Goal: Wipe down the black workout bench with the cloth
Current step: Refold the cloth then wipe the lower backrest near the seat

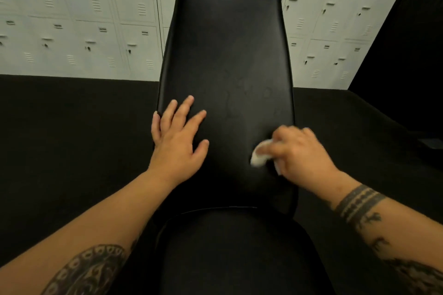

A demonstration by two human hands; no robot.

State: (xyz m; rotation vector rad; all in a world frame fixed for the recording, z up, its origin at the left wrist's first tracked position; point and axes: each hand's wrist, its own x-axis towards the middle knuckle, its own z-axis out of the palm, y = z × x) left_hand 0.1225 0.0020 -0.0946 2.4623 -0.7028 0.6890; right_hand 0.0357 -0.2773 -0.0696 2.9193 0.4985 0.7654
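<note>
White lockers [79, 19] back a dark floor; the black bench [226, 55] runs down the middle. The left hand [178, 137] presses flat, fingers straight, holding nothing. The right hand [299, 151] bunches the cloth [260, 158] on the pad's right edge. So small a wad may miss strips or slip off the edge
</note>
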